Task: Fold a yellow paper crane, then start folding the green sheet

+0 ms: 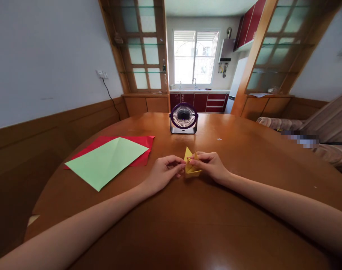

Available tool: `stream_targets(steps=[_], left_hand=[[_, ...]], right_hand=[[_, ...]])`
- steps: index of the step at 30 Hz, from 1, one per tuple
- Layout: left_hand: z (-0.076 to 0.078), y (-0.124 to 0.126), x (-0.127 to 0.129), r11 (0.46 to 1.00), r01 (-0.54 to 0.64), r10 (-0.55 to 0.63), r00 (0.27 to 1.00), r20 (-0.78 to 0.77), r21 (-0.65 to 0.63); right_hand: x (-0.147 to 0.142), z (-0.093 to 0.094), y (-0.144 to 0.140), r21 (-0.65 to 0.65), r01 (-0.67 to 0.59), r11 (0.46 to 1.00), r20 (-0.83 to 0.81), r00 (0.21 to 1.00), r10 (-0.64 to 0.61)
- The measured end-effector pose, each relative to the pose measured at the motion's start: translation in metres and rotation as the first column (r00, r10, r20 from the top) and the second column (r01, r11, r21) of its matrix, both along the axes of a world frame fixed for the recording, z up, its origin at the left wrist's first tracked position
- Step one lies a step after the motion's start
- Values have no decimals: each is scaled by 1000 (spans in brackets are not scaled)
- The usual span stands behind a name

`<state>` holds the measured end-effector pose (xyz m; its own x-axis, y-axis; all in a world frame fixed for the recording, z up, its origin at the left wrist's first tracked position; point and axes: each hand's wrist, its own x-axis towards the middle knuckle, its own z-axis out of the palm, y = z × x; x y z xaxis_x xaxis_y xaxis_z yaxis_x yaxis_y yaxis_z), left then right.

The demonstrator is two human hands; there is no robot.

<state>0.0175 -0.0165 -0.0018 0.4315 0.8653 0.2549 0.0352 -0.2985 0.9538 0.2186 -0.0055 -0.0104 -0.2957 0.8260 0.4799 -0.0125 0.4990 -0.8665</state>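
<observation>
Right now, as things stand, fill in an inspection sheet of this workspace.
Surface: brown wooden table, glossy, with a rounded far edge.
Job's things: folded yellow paper between the hands; green sheet overlapping red paper, to the left.
Clutter: fan beyond the hands; small pale scrap right of it.
Hands: right hand pinches the yellow paper; left hand has fingertips at its left edge, grip unclear.
Cables: black cable hangs from the wall outlet; lower end hidden.
Surroundings: window and glass-shelved cabinets ahead.

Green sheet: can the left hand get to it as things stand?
Likely yes: the green sheet lies over the red sheet, to the left of the left hand, with nothing seen standing between. That hand is at the yellow paper, but the right hand grips it.
</observation>
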Motion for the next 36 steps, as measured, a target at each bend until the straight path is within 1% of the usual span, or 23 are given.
stream_targets(steps=[4, 8, 12, 16, 20, 25, 27, 30, 36], left_hand=[[2, -1, -2, 992, -4, 20, 992, -126, 127], [6, -2, -4, 957, 3, 70, 969, -239, 291], [7, -1, -6, 916, -17, 131, 957, -258, 401], [5, -2, -6, 880, -10, 153, 952, -264, 475], [4, -4, -4, 870, -21, 167, 953, -254, 493], [2, -3, -3, 891, -50, 167, 961, -222, 451], [2, -2, -3, 894, -45, 156, 964, -216, 446], [2, -1, -5, 884, -16, 136, 965, -225, 467], [4, 1, -7, 861, -13, 150, 962, -229, 509]], right_hand=[[-1, 0, 0, -21, -10, 1000, -12, 1000, 10], [0, 1, 0, -8, -2, 1000, 20, 1000, 2], [1, 1, 0, 21, 5, 1000, 44, 999, -5], [1, 1, 0, 19, 1, 1000, 35, 999, -2], [1, 0, 1, -13, -21, 1000, 8, 1000, 21], [1, -2, 1, -42, -16, 999, 10, 1000, 17], [1, -2, 1, -33, -13, 999, 15, 1000, 14], [1, -2, 1, -4, -6, 1000, 20, 1000, 6], [0, 1, -1, 33, 21, 999, 46, 999, -22]])
